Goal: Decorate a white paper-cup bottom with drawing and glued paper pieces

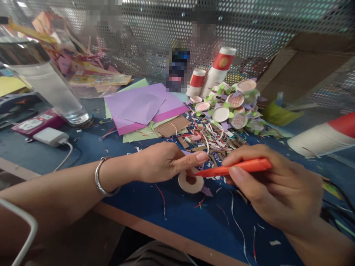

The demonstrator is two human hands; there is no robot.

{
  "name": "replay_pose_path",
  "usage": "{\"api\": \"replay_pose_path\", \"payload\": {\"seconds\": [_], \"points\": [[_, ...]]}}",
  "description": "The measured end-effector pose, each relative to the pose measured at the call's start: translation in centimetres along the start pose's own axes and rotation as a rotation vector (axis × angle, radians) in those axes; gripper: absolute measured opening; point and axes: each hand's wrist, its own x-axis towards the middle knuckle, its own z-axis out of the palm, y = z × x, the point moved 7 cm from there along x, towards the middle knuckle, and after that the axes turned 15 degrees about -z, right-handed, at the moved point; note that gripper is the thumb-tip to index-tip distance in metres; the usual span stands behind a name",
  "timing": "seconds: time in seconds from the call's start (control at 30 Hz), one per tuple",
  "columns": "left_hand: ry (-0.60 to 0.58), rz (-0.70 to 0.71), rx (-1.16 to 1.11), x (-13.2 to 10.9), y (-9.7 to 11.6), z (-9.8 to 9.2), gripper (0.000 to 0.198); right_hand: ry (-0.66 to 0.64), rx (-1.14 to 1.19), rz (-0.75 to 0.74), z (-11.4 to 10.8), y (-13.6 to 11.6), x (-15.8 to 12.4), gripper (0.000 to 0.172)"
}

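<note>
My left hand, with a silver bangle at the wrist, pinches a small round paper disc with a brown centre just above the blue table. My right hand is closed round an orange tool, perhaps a cutter or glue stick, whose pointed tip touches the disc. A small purple paper piece sticks out under the disc.
Paper scraps and cardboard strips litter the table behind the hands. A heap of finished paper flowers, red-and-white paper cups, purple and green sheets, a clear jar, a white charger and a lying cup surround them.
</note>
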Motion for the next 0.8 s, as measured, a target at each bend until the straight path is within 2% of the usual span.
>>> {"api": "replay_pose_path", "payload": {"seconds": [0.1,0.23,0.53,0.8], "points": [[-0.059,-0.081,-0.063,0.4,-0.4,0.1,0.080,-0.095,0.024,-0.107,1.1,-0.8,0.3,0.012],[-0.055,-0.040,-0.083,0.7,0.0,0.0,0.083,-0.175,0.015,-0.181,2.1,-1.3,0.6,0.013],[-0.096,-0.021,-0.132,0.8,0.2,0.1,0.074,-0.204,-0.007,-0.238,2.6,-1.5,0.4,0.018],[-0.128,-0.019,-0.159,0.8,0.1,0.2,0.069,-0.248,-0.022,-0.243,2.8,-1.7,0.3,0.014]]}}
